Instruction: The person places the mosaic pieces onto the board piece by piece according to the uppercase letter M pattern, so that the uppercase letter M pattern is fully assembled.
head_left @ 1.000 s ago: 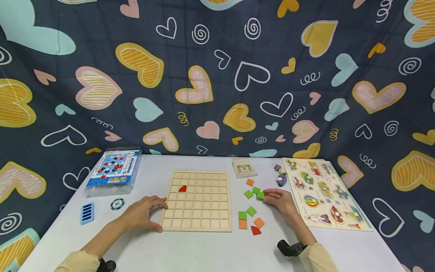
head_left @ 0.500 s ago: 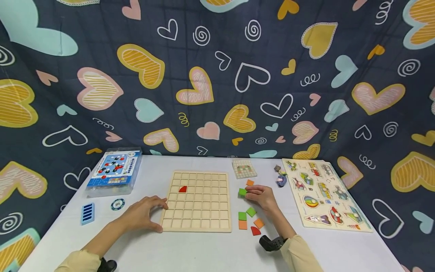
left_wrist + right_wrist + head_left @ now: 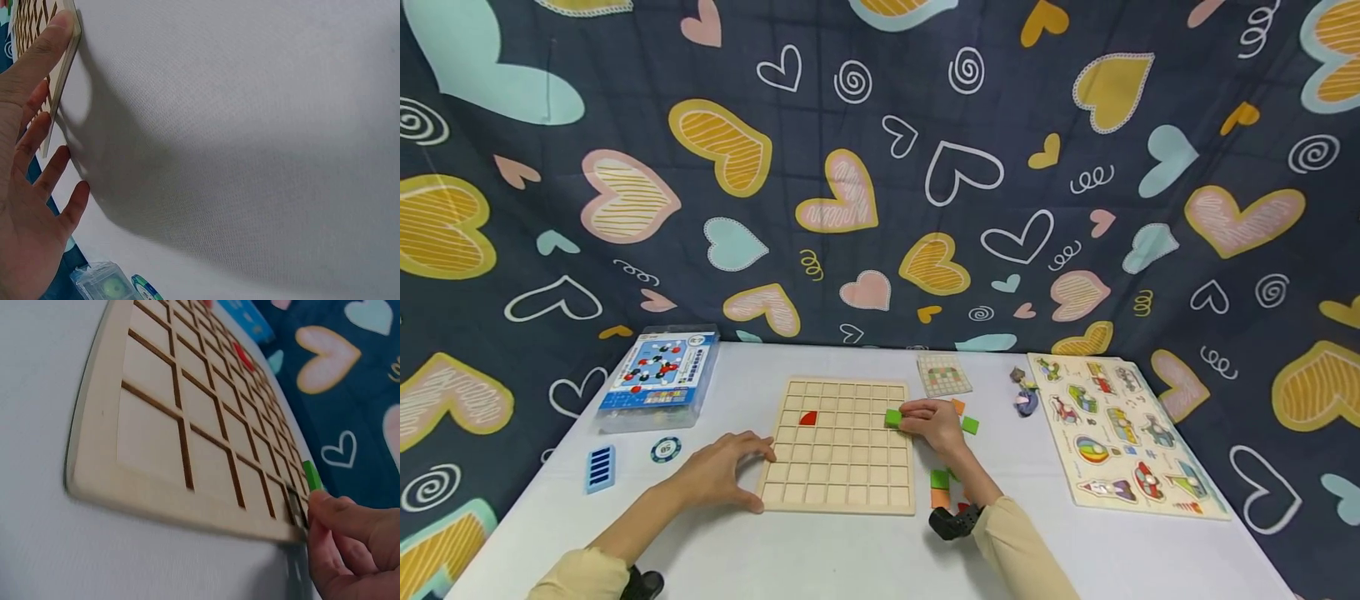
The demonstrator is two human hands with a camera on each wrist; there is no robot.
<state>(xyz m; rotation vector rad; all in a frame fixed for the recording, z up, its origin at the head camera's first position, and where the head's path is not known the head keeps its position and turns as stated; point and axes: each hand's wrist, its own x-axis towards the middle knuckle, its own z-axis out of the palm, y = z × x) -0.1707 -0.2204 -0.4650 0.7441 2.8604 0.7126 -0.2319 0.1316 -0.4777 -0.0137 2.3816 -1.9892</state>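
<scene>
A wooden grid board point(image 3: 838, 472) lies on the white table, with a red quarter-circle tile point(image 3: 808, 418) in one of its upper-left cells. My left hand point(image 3: 718, 475) touches the board's left edge with its thumb and fingertips; the left wrist view shows the thumb on the rim and the fingers spread. Between thumb and fingers, my right hand point(image 3: 940, 429) pinches a green square tile point(image 3: 892, 419) over the board's right side. In the right wrist view that tile point(image 3: 312, 476) appears tilted up, just above the grid; whether it touches the board I cannot tell.
Right of the board lie loose tiles, including a green one point(image 3: 971, 426), partly hidden by the right arm. Behind them is a pattern card point(image 3: 944, 374). A picture puzzle point(image 3: 1127, 433) lies far right; a plastic box point(image 3: 658, 379), a chip point(image 3: 666, 450) and a blue block point(image 3: 600, 469) stand left.
My right hand has picked up a green tile from the loose ones and carried it left to the board's right side. The left hand stays at the board's edge.
</scene>
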